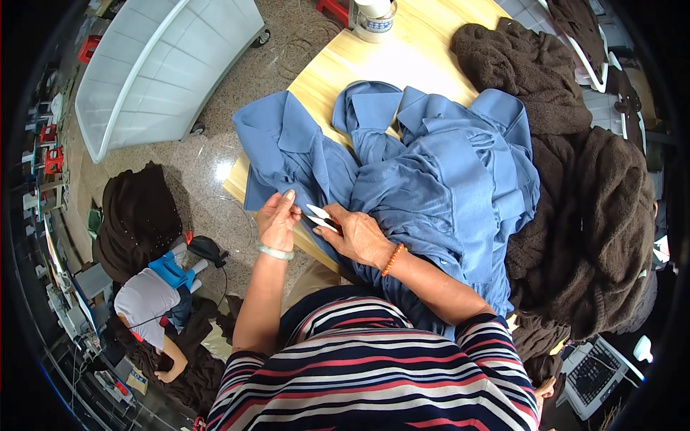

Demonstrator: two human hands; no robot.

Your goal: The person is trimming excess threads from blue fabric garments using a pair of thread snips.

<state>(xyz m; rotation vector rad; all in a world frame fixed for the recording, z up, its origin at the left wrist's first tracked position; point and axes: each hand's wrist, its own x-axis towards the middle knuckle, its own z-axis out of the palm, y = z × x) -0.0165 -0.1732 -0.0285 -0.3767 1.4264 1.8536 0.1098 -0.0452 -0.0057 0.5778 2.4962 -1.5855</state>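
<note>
At the near edge of the table, my left hand pinches the edge of a blue collared shirt. Any thread between those fingertips is too small to make out. Just to the right, my right hand is closed around small thread snips, with their pale tips apart and pointing at the left fingertips. Part of the snips is hidden in the palm. More blue collared shirts lie in a loose heap beyond and to the right of my right hand, their collars toward the far side.
Dark brown fleecy garments pile up on the right of the wooden table. A tape roll stands at its far edge. A white wheeled bin is at far left. Below it, a person works among dark cloth.
</note>
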